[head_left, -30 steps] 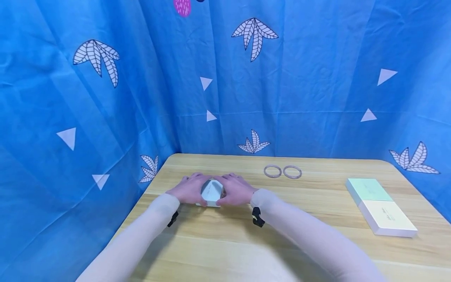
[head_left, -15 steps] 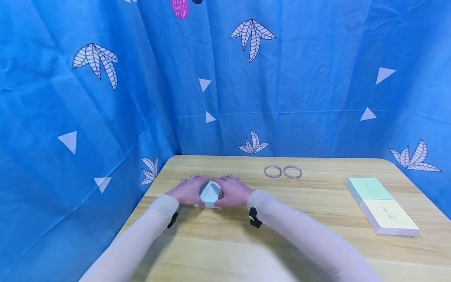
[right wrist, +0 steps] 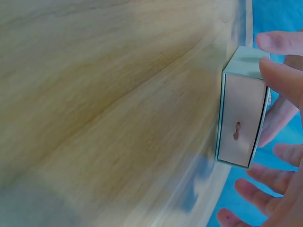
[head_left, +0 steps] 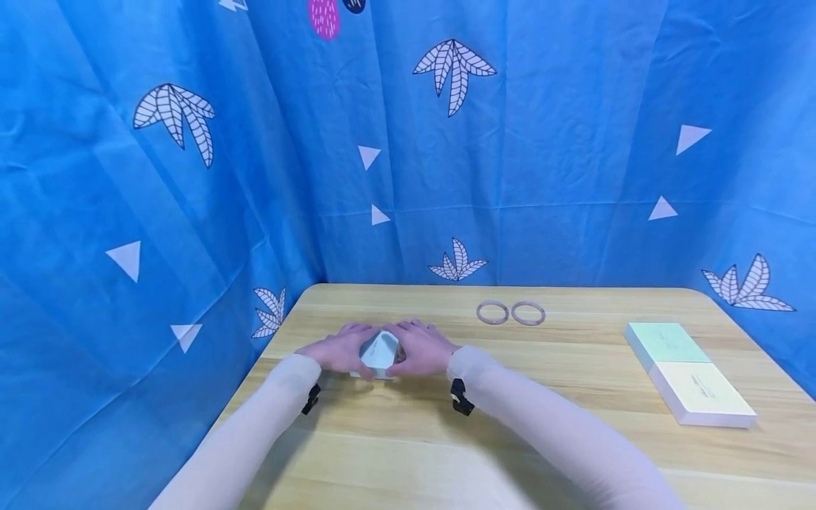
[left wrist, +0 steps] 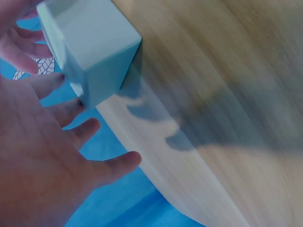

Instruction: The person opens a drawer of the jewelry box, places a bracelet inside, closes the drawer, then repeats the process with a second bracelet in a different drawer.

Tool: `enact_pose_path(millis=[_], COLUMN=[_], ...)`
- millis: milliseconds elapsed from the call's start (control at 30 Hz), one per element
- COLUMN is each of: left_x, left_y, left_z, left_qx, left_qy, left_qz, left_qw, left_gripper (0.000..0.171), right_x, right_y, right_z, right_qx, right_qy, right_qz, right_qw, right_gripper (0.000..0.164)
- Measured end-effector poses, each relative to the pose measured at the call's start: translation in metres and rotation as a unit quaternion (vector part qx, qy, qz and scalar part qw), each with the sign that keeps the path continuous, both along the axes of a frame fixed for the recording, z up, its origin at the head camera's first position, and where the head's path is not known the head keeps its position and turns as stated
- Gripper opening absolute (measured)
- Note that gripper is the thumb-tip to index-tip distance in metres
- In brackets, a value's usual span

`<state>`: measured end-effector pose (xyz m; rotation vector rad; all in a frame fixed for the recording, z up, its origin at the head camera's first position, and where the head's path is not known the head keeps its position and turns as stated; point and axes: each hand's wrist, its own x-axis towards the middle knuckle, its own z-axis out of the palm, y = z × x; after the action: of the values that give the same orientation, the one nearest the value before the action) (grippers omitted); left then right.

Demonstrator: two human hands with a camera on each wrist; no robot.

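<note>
Pale mint square cardboard box (head_left: 379, 352) tilted on the wooden worktop (head_left: 510, 397), my left hand (head_left: 334, 349) and right hand (head_left: 422, 348) cupping its sides, curled fingers in a two-sided grip.

A small pale box (head_left: 379, 354) is held between both hands on the wooden counter (head_left: 523, 425), tipped up on an edge. The left hand (head_left: 336, 350) is pressed to its left side, the right hand (head_left: 422, 349) to its right, fingers wrapped around it. Two pale bangles (head_left: 511, 312) are seen lying side by side, farther back and well apart from the hands. At the right edge, two flat boxes, one mint green (head_left: 666, 342) and one cream (head_left: 703, 394), are laid touching end to end. A blue leaf-print curtain (head_left: 191, 177) is hung behind.
</note>
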<state>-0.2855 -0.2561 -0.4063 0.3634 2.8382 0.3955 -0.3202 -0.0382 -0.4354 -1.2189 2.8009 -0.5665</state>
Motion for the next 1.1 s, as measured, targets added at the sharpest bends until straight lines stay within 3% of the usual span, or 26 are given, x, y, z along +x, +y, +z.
enact_pose_path(millis=[100, 200, 367, 500, 733, 1100], left_x=[-0.001, -0.003, -0.011, -0.017, -0.024, -0.023], left_y=[0.002, 0.006, 0.012, 0.014, 0.014, 0.011], left_z=[0.0, -0.001, -0.015, -0.024, -0.032, -0.041], left_qx=[0.01, 0.01, -0.016, -0.031, -0.045, -0.039], left_qy=[0.0, 0.023, 0.068, 0.083, 0.095, 0.095], left_qz=[0.009, 0.018, 0.036, 0.041, 0.051, 0.064], left_qw=[0.9999, 0.9995, 0.9969, 0.9952, 0.9931, 0.9927], left_gripper=[0.094, 0.088, 0.083, 0.079, 0.075, 0.068], right_x=[0.001, 0.001, 0.001, 0.002, 0.003, 0.002], right_y=[0.004, 0.01, 0.021, 0.03, 0.045, 0.065], right_z=[0.001, 0.001, 0.001, 0.0, -0.002, -0.005], right_qx=[0.004, 0.006, 0.004, 0.007, 0.005, 0.018], right_qy=[0.005, 0.004, 0.002, -0.001, -0.004, -0.013], right_qz=[0.0, -0.003, -0.007, -0.012, -0.025, -0.035], right_qw=[1.0, 1.0, 1.0, 1.0, 1.0, 0.999], right_gripper=[0.096, 0.097, 0.099, 0.1, 0.099, 0.101])
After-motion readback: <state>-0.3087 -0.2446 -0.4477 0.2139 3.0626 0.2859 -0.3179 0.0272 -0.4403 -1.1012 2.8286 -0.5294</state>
